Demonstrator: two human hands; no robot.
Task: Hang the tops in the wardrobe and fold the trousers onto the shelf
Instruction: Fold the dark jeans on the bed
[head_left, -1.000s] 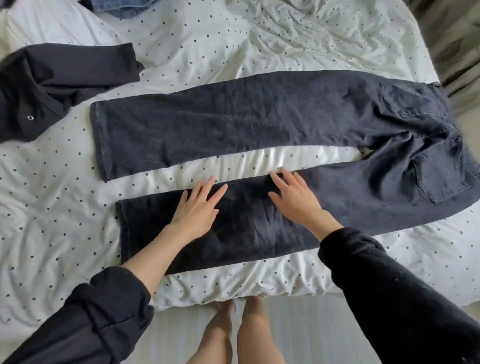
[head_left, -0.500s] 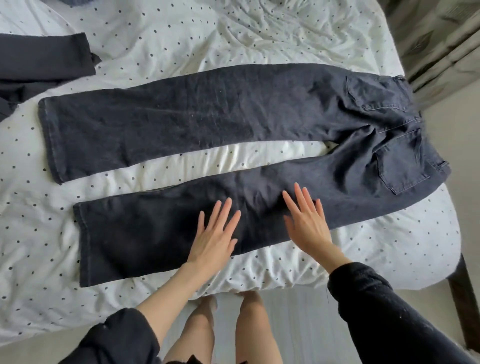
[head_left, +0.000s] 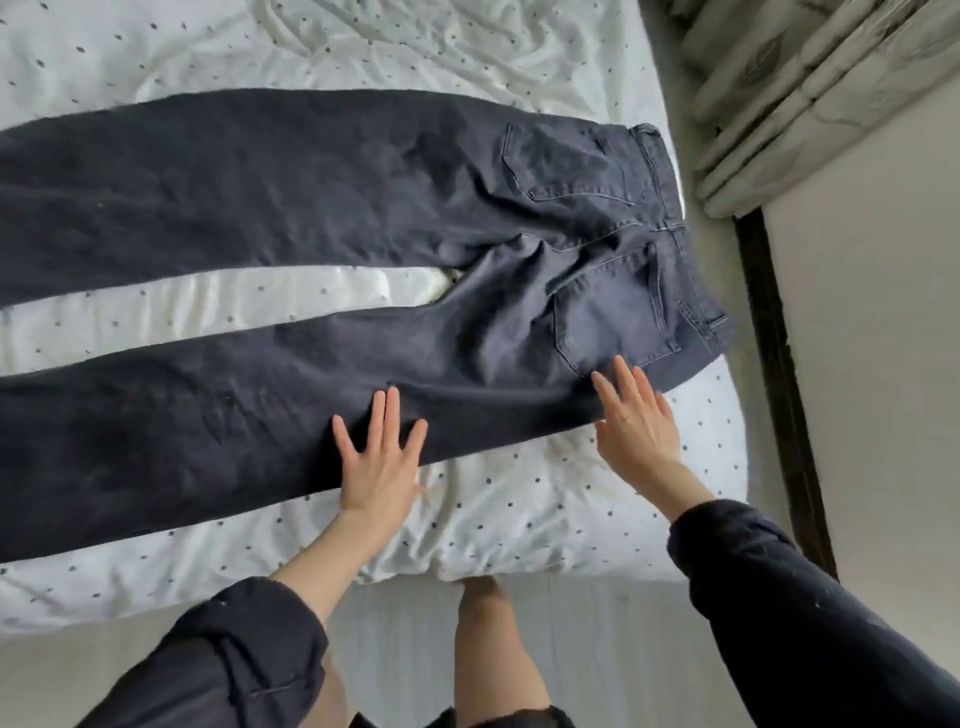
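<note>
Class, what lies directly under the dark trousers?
The dark trousers lie flat on a white dotted bedsheet, which shows between the legs and around them. Anything beneath the fabric itself is hidden.

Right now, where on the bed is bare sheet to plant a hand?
Bare sheet runs between the two legs of the trousers. More lies along the near bed edge, around the left hand and right hand, and beyond the far leg. The right side, by the waistband, is crowded.

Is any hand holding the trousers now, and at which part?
Nothing is held. The left hand and right hand lie flat with straight fingers on the near leg of the trousers.
</note>
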